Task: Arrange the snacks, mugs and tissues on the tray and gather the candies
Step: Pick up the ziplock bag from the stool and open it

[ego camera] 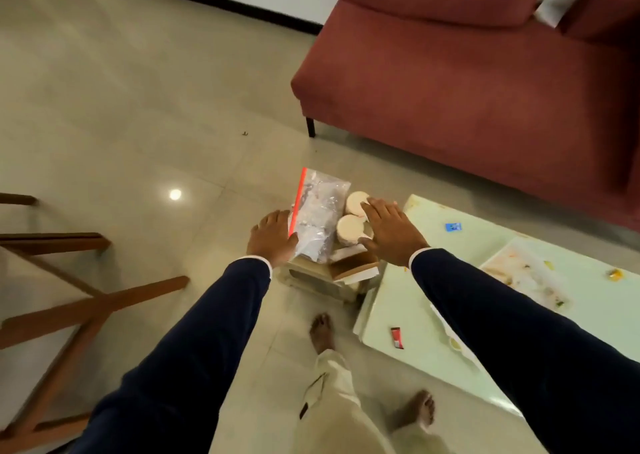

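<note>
You are carrying a pale tray (304,275) out in front of you above the floor, just off the near left corner of a glass-topped table (426,318). Your left hand (272,237) is gripping the tray's left edge, fingers curled over it beside the bag; your right hand (391,230) is lying on the tray's right side, fingers fairly straight across the mugs, though the grip underneath is hidden, so you may be holding the rim there. A clear zip bag (317,211) is lying on the tray with its long axis running away from you, its red seal strip along the left edge. Two white mugs (351,227) are standing upright just right of the bag, one behind the other. A brown-and-white box (353,268), probably tissues, is sitting at the near right. On the table, a red wrapper (397,337) and a blue wrapper (453,227) are lying well apart. A red sofa (467,83) is standing beyond on a glossy tiled floor (121,107).
</note>
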Available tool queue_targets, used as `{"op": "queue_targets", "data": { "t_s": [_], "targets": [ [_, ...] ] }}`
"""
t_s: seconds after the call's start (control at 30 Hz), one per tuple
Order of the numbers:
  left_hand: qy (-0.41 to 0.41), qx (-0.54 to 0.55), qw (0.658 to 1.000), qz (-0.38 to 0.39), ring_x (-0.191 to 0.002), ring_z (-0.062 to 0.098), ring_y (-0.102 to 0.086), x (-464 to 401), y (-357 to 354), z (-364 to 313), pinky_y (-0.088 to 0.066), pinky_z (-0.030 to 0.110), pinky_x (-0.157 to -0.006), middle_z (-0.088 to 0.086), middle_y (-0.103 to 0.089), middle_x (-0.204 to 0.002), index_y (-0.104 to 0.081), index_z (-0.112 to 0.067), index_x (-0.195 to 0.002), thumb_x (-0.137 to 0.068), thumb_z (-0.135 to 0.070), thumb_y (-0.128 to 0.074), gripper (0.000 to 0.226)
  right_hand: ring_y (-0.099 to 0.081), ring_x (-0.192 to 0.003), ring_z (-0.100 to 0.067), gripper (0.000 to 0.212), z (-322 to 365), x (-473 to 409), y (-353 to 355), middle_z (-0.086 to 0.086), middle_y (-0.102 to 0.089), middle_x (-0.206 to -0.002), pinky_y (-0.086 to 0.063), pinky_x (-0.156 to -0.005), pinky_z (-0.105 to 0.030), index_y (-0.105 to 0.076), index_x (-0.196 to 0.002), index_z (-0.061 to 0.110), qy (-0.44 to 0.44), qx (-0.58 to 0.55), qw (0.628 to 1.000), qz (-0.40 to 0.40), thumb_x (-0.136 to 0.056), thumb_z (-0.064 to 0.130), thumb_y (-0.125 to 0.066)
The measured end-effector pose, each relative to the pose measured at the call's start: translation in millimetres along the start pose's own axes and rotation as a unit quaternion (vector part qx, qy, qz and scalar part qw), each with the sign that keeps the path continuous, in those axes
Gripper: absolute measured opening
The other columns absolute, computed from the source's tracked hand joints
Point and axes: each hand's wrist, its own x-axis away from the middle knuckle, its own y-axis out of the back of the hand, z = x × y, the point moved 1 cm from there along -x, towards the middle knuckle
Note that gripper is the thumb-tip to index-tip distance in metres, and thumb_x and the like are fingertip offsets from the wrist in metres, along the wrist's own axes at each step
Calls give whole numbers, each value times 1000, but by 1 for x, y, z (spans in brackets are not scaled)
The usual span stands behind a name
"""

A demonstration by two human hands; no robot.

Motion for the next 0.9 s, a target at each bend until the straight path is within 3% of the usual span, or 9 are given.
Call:
{"op": "queue_targets", "data": {
  "t_s": [0.1, 0.2, 0.4, 0.57, 0.67, 0.73, 0.83, 0.9],
  "targets": [
    [52, 150, 982, 101, -139, 32, -45, -46, -12, 27, -39, 36, -109, 13, -44, -155, -37, -10, -152, -100, -24, -55, 57, -35, -143, -36, 71, 21, -33, -33, -13, -32, -158, -35, -115, -48, -30, -152, 10, -37, -89, 995, 37, -94, 43, -56],
    [64, 183, 973, 127, -135, 33, -49, -89, -28, 47, -38, 30, -97, 14, -47, -152, -36, -9, -151, -98, -21, -58, 58, -38, -139, -35, 71, 42, -64, -68, -11, -33, -156, -41, -109, -46, -27, -152, 12, -85, -188, 976, 70, -93, 39, -57],
    [95, 230, 960, 130, -135, 33, -48, -144, -81, 75, -39, 29, -96, 16, -43, -152, -35, -9, -150, -95, -26, -67, 66, -31, -146, -34, 79, 78, -120, -130, -15, -27, -160, -31, -118, -45, -21, -157, 9, -176, -327, 925, 86, -95, 38, -62],
    [114, 295, 945, 88, -118, 31, -58, -172, -113, 84, -50, 47, -101, 14, -48, -136, -54, -9, -126, -89, -34, -77, 51, -20, -151, -33, 81, 85, -145, -169, -15, -20, -164, -22, -122, -46, -16, -158, 11, -228, -376, 894, 91, -95, 38, -61],
    [113, 343, 928, 89, -105, 26, -63, -185, -122, 82, -56, 33, -82, 11, -57, -123, -60, -7, -114, -87, -35, -79, 43, -20, -151, -32, 77, 85, -151, -179, -13, -21, -163, -23, -122, -47, -21, -156, 12, -217, -387, 892, 87, -94, 34, -63],
    [100, 354, 923, 114, -93, 22, -64, -186, -125, 80, -50, 24, -69, 5, -64, -105, -64, -10, -100, -90, -36, -76, 30, -23, -149, -31, 73, 86, -152, -182, -11, -24, -161, -25, -121, -49, -26, -153, 13, -207, -400, 889, 81, -94, 31, -64],
    [86, 321, 938, 97, -84, 22, -60, -186, -125, 81, -46, 25, -68, -2, -63, -85, -61, -15, -88, -96, -27, -67, 15, -24, -149, -30, 71, 85, -154, -181, -11, -25, -160, -26, -121, -49, -27, -152, 12, -198, -415, 884, 78, -93, 28, -65],
    [81, 303, 947, 64, -80, 20, -57, -184, -122, 84, -45, 28, -69, 0, -62, -85, -60, -13, -89, -98, -22, -63, 13, -24, -149, -30, 74, 86, -155, -178, -12, -24, -161, -26, -121, -48, -24, -153, 11, -194, -423, 881, 79, -93, 27, -65]
  ]
}}
